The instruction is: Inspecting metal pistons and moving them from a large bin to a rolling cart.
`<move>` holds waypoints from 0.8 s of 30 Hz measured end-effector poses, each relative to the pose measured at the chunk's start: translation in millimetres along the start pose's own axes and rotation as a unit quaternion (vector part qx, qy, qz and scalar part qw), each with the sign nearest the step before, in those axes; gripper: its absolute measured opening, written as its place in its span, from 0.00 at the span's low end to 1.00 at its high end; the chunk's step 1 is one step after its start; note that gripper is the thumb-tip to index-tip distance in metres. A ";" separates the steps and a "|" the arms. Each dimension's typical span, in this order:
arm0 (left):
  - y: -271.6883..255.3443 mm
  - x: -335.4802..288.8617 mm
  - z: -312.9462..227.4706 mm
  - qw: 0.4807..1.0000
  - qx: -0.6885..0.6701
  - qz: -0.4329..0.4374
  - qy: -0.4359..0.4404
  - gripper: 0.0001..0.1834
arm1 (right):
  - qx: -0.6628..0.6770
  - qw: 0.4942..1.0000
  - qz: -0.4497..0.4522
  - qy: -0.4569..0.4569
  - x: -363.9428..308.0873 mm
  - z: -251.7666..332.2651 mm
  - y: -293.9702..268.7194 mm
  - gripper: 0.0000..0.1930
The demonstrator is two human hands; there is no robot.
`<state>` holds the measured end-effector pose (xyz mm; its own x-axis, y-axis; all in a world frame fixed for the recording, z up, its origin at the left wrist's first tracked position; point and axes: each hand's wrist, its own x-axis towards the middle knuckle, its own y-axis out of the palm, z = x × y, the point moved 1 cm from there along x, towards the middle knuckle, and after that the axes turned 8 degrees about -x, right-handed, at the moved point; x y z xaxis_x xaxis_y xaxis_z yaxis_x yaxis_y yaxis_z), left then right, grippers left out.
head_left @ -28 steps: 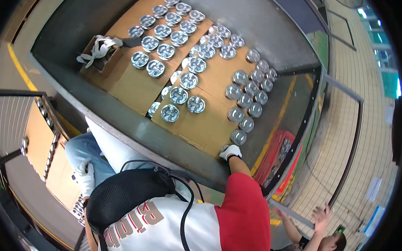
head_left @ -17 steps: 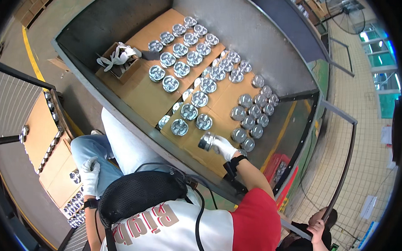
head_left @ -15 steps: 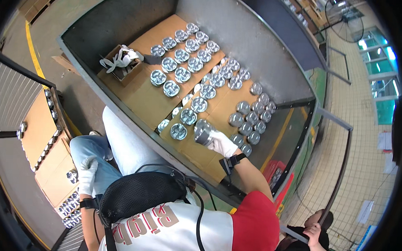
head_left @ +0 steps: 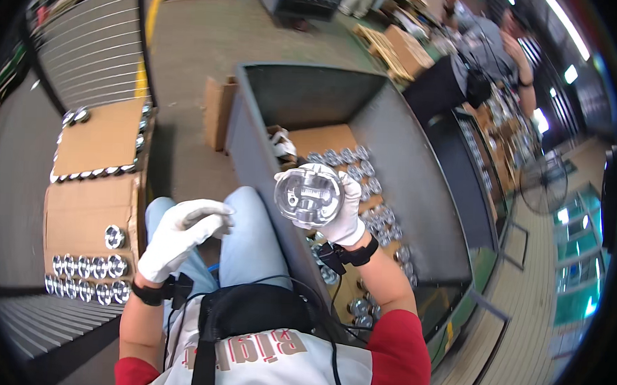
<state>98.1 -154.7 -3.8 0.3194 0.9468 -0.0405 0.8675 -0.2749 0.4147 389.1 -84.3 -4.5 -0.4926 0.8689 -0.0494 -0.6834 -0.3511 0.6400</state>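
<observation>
Right hand [head_left: 347, 211]: gloved fingers wrapped round one piston [head_left: 310, 195], gripping it by the side, hollow underside toward me. I've got it up off any surface, in line with the near wall of the grey metal bin [head_left: 251, 107] as I look down. Left hand [head_left: 182, 238]: nothing in it, fingers curved, thumb apart from them, over my jeans [head_left: 258, 221] on the side toward the cart. Cart progress, as far as I can see: two rows of pistons [head_left: 85, 266] stand side by side at the near end of the lower cardboard sheet [head_left: 87, 214], plus a lone piston [head_left: 114, 237] just beyond them, with brown sheet showing around it. Farther off, an upper cardboard sheet [head_left: 97, 145] has piston edges showing along its borders and a pair of pistons [head_left: 82, 114] at its far left corner. Bin side: plenty left, more pistons [head_left: 351, 156] standing on cardboard, some hidden behind my right arm and the held piston. No full count from here, so can't give a fraction. I'd call it partway: rows only part cover the lower sheet, bin well stocked.
</observation>
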 end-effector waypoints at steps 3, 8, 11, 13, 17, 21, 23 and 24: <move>-2.8 -7.9 -2.0 0.992 -0.109 -0.042 -0.042 0.24 | -0.259 0.965 0.026 -0.015 26.7 -10.1 62.9 0.25; -4.9 -5.9 20.9 0.930 -0.355 -0.098 -0.001 0.24 | -0.770 0.530 0.079 -0.345 56.1 -36.5 133.7 0.44; -20.0 -20.4 35.5 0.872 -0.476 -0.114 0.013 0.23 | -0.656 0.714 0.078 -0.231 55.5 -52.5 127.7 0.35; -30.4 -25.5 46.8 0.846 -0.531 -0.008 0.034 0.24 | -0.477 0.871 0.027 -0.114 54.8 -69.7 104.1 0.17; -35.3 -38.2 57.2 0.812 -0.580 -0.026 0.049 0.25 | -0.412 0.909 0.032 0.055 45.5 -91.3 96.1 0.14; -36.1 -41.5 69.2 0.850 -0.524 -0.050 0.017 0.25 | -0.356 0.927 0.038 0.112 42.0 -106.6 88.2 0.13; -34.5 -41.0 74.2 0.851 -0.524 -0.042 0.002 0.25 | -0.336 0.935 0.031 0.112 41.8 -111.4 82.9 0.12; -32.8 -40.9 75.8 0.850 -0.525 -0.032 -0.003 0.26 | -0.338 0.933 0.034 0.115 41.3 -113.4 79.4 0.11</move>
<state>85.4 -197.1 -84.6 0.2882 0.9527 -0.0970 0.0651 0.0816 0.9945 253.4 -115.9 -42.6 -0.5962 0.7661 -0.2402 -0.7922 -0.6099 0.0209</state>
